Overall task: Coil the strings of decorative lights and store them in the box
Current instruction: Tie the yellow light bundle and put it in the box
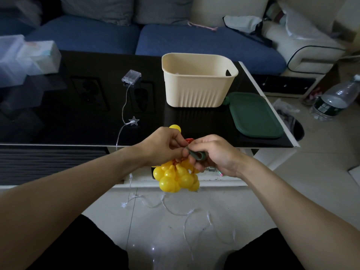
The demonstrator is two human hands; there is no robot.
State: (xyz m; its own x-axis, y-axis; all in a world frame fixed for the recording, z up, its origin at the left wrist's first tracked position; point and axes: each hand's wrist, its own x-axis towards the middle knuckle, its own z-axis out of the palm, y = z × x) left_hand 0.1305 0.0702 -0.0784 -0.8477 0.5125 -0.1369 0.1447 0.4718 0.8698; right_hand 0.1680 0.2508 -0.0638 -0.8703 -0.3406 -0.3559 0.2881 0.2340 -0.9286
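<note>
A bunch of yellow ball lights [176,177] on red wire hangs below my two hands at the table's front edge. My left hand [162,146] pinches the top of the bunch. My right hand [212,154] grips a dark green strap [195,154] at the bunch's top. A beige ribbed box [196,84] stands open on the black table [78,117], its green lid [253,114] lying to its right. A second string with clear star lights [134,121] runs from a clear battery case [131,76] on the table down to the floor.
The star string's wire [187,213] loops loosely over the tiled floor between my knees. Clear plastic boxes [25,57] sit at the table's far left. A blue sofa [175,39] stands behind the table. A large water bottle [335,100] rests on the floor at right.
</note>
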